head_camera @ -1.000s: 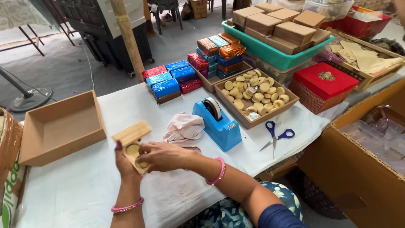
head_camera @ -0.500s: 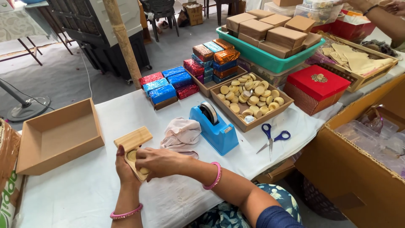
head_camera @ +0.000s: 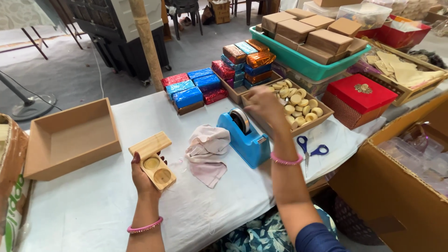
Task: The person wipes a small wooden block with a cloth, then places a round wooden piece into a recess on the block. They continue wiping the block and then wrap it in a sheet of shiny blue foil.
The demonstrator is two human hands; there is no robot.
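left grip around wooden box; right hand over discs

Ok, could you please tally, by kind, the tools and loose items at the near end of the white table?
Wooden holder with two round hollows, held in the left hand: 1
Crumpled pale cloth: 1
Blue tape dispenser: 1
Blue-handled scissors: 1
Empty cardboard tray: 1
Total: 5

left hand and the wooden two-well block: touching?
Touching. The head view shows the left hand gripping the wooden block from beneath, thumb on its near edge. The right hand is off over the tray of round pieces.
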